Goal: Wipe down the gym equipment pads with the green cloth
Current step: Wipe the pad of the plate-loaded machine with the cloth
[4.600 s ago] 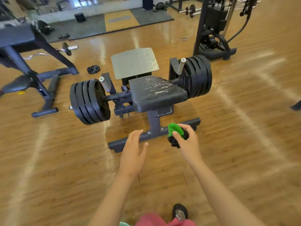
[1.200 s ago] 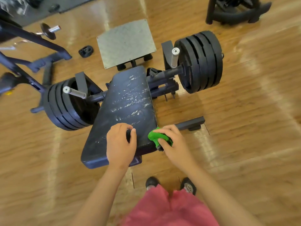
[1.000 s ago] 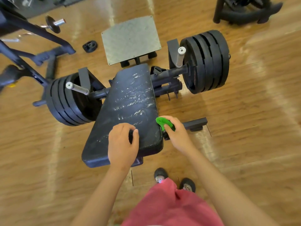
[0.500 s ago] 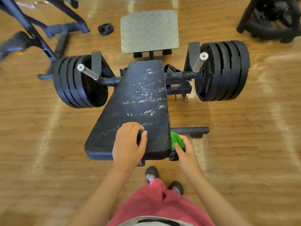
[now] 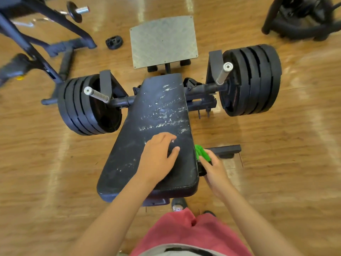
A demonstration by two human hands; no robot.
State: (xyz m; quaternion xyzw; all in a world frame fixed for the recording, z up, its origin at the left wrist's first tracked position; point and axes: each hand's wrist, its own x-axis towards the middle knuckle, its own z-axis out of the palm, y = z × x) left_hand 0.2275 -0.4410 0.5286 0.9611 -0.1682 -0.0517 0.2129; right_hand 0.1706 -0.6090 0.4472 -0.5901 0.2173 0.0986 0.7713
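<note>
Pad point(image 5: 156, 111) edge: R hand point(image 5: 215, 168) grips green cloth point(image 5: 202, 154).

I see two bare arms on my screen, and the left hand point(image 5: 158, 159) and the right hand point(image 5: 214, 169) are bare too. The shorts point(image 5: 184, 235) are a soft red. At the very bottom edge there is a grey band point(image 5: 153, 251) with a black strip on it. One dark shoe point(image 5: 178, 204) has a small pale patch on its toe, and the other shoe point(image 5: 209, 212) shows only a dark tip
</note>
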